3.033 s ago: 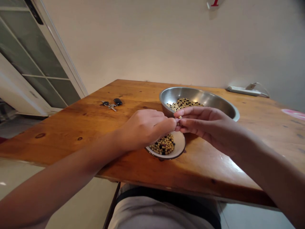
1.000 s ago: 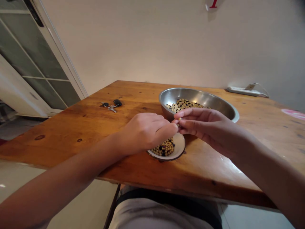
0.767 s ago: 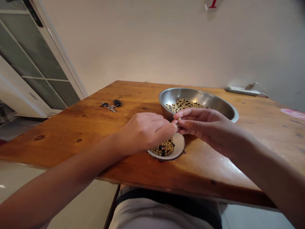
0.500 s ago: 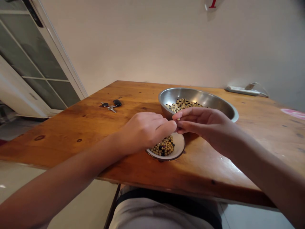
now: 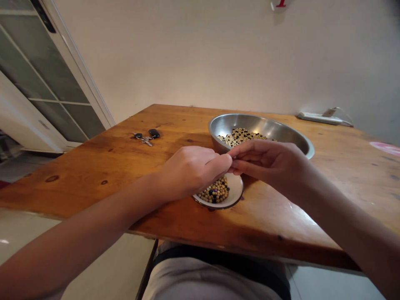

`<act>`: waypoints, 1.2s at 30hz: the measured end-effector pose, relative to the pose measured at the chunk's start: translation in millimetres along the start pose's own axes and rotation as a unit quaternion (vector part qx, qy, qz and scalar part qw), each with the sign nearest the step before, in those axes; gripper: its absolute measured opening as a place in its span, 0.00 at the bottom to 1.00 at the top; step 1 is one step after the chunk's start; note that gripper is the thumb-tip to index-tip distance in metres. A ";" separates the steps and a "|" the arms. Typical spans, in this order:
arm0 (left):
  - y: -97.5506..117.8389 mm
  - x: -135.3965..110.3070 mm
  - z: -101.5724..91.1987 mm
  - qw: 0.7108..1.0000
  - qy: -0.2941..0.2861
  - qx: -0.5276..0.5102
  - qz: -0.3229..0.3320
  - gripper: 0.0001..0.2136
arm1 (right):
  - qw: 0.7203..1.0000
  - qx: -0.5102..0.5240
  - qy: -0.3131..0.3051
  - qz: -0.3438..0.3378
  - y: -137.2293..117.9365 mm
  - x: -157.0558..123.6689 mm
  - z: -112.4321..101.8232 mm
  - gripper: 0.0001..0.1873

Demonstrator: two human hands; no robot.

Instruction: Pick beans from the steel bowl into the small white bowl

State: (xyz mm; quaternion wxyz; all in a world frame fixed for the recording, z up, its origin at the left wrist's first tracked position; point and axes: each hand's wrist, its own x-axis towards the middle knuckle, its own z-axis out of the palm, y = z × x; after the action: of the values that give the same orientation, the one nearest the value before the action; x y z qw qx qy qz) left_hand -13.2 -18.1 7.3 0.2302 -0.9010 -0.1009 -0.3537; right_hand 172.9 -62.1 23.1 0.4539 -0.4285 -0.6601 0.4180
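Left hand (image 5: 190, 168): loosely fisted, knuckles up, thumb and forefinger pinched together at the tip; whatever sits in the pinch is hidden. It hovers over the left half of the small dish.
Right hand (image 5: 271, 160): fingers curled and stacked, their tips drawn to the thumb and touching the left hand's pinch; I cannot tell whether it has hold of anything. It hangs in front of the steel bowl.
Table (image 5: 93, 166): big orange-brown varnished wooden top with dark knots, its near edge running across in front of the person's lap.
Steel bowl (image 5: 225, 125): wide round shiny metal basin, mid-table toward the far edge, holding 1 heap of mixed pale and black beans (image 5: 240, 135).
Small dish (image 5: 236, 189): shallow round white bowl with a dark rim, close to the near edge, just in front of the steel bowl, partly under the 2 hands; yellowish beans with a few black ones (image 5: 215, 193) lie in it.
Power strip (image 5: 321, 119): long white bar with a plug, at the far right edge by the wall.
Keys (image 5: 146, 136): small bunch with 2 black fobs, toward the left edge, well apart from the bowls.
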 end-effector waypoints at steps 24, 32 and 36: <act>-4.3 -4.1 4.6 0.994 0.006 -0.057 -0.097 0.10 | 0.998 -0.005 0.044 -0.041 7.4 5.5 -6.5 0.07; -5.7 -5.4 7.1 0.984 0.002 -0.116 -0.135 0.13 | 0.997 -0.003 0.060 -0.047 4.1 4.8 -6.1 0.07; -6.4 -6.4 9.4 0.977 -0.004 -0.134 -0.165 0.10 | 0.997 0.000 0.063 -0.034 1.7 3.4 -4.7 0.07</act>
State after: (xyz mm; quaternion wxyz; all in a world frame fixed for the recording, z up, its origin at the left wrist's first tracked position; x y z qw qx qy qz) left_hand -14.5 -8.1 -0.8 0.0454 -0.8961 -0.2004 -0.3935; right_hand 177.0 -57.7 23.4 0.5084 -0.4313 -0.6441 0.3751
